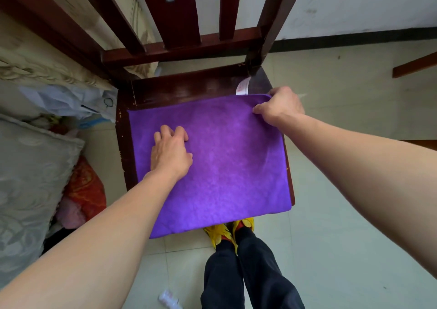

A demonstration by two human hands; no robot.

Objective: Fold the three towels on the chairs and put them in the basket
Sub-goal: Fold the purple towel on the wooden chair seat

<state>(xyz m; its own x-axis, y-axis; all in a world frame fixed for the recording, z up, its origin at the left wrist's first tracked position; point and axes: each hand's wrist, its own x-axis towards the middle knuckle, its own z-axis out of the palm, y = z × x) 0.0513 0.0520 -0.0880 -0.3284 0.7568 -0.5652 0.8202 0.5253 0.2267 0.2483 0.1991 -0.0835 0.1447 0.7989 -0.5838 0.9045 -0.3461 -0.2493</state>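
A purple towel [227, 164] lies folded flat on the seat of a dark wooden chair [179, 88], its near edge hanging over the seat's front. My left hand [170, 152] rests palm down on the towel's left half, fingers spread a little. My right hand [281, 107] pinches the towel's far right corner between thumb and fingers. A white label [243, 86] sticks out from that corner. No basket and no other towel are in view.
The chair's slatted back [182, 17] rises right ahead. Bedding and a pale cushion [30, 178] crowd the left, with a red cloth [85, 190] and plastic bags [71, 102]. My legs and yellow slippers [229, 231] stand on tiled floor; a small white bottle [169, 299] lies nearby.
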